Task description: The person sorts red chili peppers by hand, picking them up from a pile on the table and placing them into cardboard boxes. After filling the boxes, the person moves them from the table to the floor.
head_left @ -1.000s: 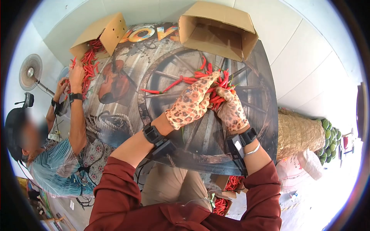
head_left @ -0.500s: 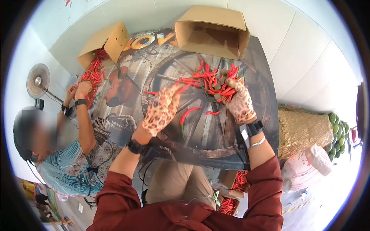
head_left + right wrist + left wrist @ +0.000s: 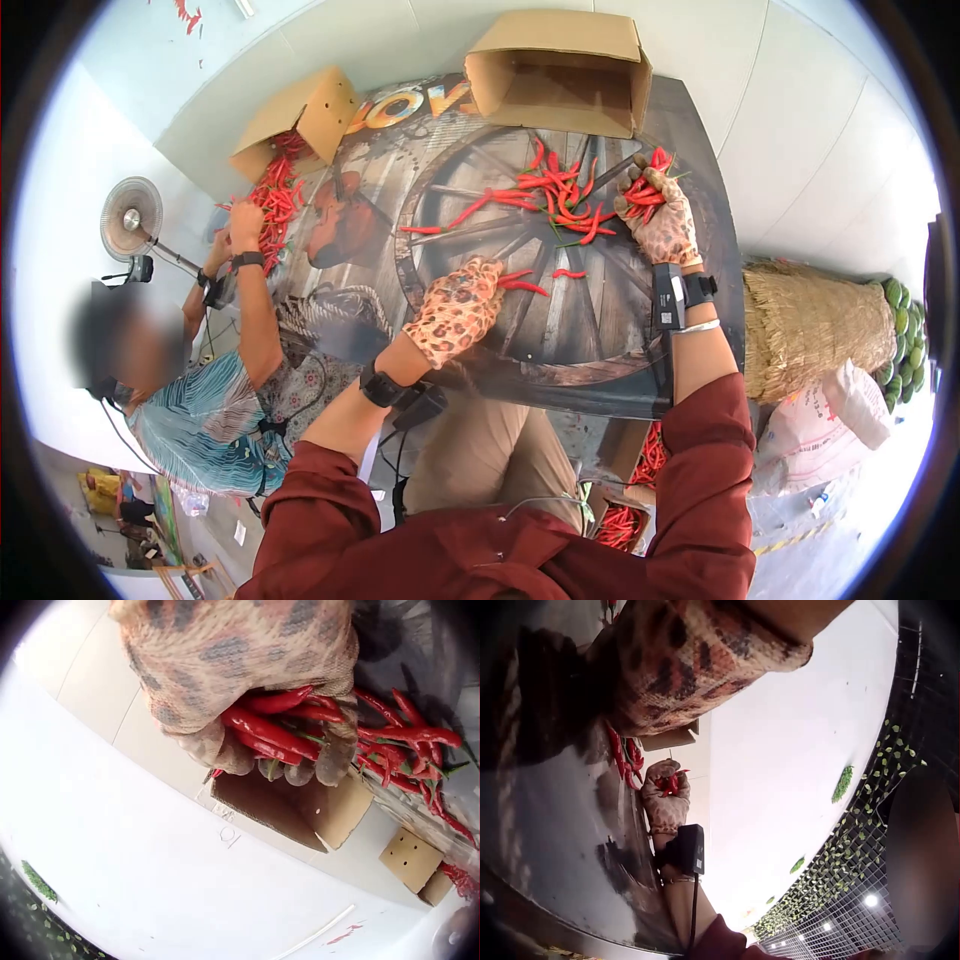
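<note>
Both hands wear leopard-print gloves. My right hand (image 3: 662,225) grips a bunch of red chili peppers (image 3: 648,197) at the right of the table; its curled fingers show dark, stained tips in the right wrist view, around several peppers (image 3: 270,735). Low over the table nearer my body, my left hand (image 3: 460,312) has its fingers curled, and red chili peppers (image 3: 523,286) stick out past its fingertips. Between the hands and farther back lies a loose pile of chili peppers (image 3: 565,195). A short pepper (image 3: 569,274) lies alone just right of the left hand.
A cardboard box (image 3: 560,85) lies on its side at the table's back, opening toward me. At left, another person (image 3: 200,390) handles chili peppers (image 3: 277,205) spilling from a second box (image 3: 300,120). Boxes of peppers (image 3: 620,525) stand below the table's front edge.
My right hand has lifted away from the pile to the right with a bunch of peppers. My left hand has left the bunch, moving left, then down over the pepper lying near me.
</note>
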### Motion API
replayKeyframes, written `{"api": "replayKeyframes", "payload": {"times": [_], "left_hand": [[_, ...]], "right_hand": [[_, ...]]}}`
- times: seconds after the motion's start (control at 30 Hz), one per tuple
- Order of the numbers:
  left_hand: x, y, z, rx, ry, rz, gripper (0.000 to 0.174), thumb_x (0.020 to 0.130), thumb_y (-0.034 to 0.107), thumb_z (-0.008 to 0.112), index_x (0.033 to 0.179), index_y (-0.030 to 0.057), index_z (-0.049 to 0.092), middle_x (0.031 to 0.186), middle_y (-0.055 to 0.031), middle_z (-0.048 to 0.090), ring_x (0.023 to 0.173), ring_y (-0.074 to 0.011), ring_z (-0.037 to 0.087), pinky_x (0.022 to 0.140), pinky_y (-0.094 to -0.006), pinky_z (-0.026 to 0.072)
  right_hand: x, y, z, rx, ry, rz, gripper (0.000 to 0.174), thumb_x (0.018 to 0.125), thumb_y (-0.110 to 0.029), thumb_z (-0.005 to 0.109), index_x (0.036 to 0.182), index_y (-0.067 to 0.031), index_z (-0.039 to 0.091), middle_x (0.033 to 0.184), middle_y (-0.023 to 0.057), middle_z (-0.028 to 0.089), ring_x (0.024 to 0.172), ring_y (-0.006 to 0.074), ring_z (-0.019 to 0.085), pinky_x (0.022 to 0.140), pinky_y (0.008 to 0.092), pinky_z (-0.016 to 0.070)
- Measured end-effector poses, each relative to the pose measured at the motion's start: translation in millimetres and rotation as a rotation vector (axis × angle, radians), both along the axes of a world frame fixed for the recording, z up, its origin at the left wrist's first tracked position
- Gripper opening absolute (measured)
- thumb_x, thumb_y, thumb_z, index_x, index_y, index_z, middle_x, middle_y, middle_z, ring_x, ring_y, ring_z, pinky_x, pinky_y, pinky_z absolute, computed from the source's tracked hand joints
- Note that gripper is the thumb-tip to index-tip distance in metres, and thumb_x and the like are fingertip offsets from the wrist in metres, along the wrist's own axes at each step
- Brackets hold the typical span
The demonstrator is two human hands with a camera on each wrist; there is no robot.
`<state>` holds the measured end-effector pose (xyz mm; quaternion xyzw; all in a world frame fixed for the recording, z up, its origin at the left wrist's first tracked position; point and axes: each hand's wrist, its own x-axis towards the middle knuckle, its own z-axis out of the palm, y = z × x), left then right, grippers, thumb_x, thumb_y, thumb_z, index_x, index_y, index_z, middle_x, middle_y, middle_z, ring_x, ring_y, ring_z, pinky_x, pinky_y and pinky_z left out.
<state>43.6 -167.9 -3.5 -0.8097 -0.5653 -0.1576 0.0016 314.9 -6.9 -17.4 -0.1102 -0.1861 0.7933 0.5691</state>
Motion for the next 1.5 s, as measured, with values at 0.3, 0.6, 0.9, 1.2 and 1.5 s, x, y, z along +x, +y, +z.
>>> {"api": "replayKeyframes", "payload": {"times": [0.3, 0.6, 0.9, 1.2, 1.5], "left_hand": [[-83, 41, 12, 0.039, 0.024, 0.209, 0.028, 0.086, 0.013, 0.059, 0.112, 0.0032, 0.06, 0.11, -0.0187, 0.059, 0.105, -0.0347, 0.056, 0.09, -0.0395, 0.0462], [-102, 57, 0, -0.024, 0.141, 0.228, 0.038, 0.084, 0.022, 0.059, 0.115, 0.0009, 0.053, 0.114, -0.0237, 0.055, 0.102, -0.039, 0.057, 0.087, -0.0437, 0.047], [-57, 74, 6, 0.229, -0.059, 0.117, 0.04, 0.085, 0.024, 0.062, 0.116, 0.0001, 0.054, 0.109, -0.0203, 0.058, 0.101, -0.0361, 0.057, 0.085, -0.0417, 0.0471], [-37, 88, 6, 0.071, 0.094, 0.115, 0.041, 0.085, 0.029, 0.062, 0.116, 0.0019, 0.057, 0.109, -0.0196, 0.06, 0.1, -0.0359, 0.059, 0.085, -0.0415, 0.0478], [-17, 94, 29, -0.013, -0.056, 0.143, 0.046, 0.085, 0.028, 0.061, 0.124, 0.0053, 0.053, 0.12, -0.0183, 0.056, 0.112, -0.0328, 0.054, 0.094, -0.0393, 0.0443]], "right_hand": [[2, 11, -11, 0.024, -0.015, 0.037, 0.022, 0.092, -0.011, 0.053, 0.111, -0.0004, 0.057, 0.101, 0.0149, 0.061, 0.09, 0.0285, 0.06, 0.073, 0.0431, 0.053], [0, 10, -9, 0.015, -0.037, 0.044, 0.021, 0.093, -0.012, 0.052, 0.11, -0.0011, 0.058, 0.099, 0.0158, 0.062, 0.09, 0.0297, 0.063, 0.072, 0.045, 0.0557], [-4, 4, -2, 0.014, -0.065, 0.034, 0.021, 0.093, -0.011, 0.053, 0.109, 0.0004, 0.056, 0.097, 0.0116, 0.058, 0.088, 0.0254, 0.059, 0.069, 0.0382, 0.0533], [-5, 7, -6, 0.024, -0.075, 0.013, 0.022, 0.091, -0.01, 0.055, 0.11, 0.0019, 0.056, 0.095, 0.013, 0.06, 0.086, 0.0264, 0.06, 0.071, 0.0395, 0.0539], [-2, 6, -7, 0.021, -0.093, 0.017, 0.025, 0.092, -0.011, 0.054, 0.114, 0.0007, 0.057, 0.093, 0.0137, 0.063, 0.082, 0.0286, 0.064, 0.072, 0.0411, 0.0562]]}}
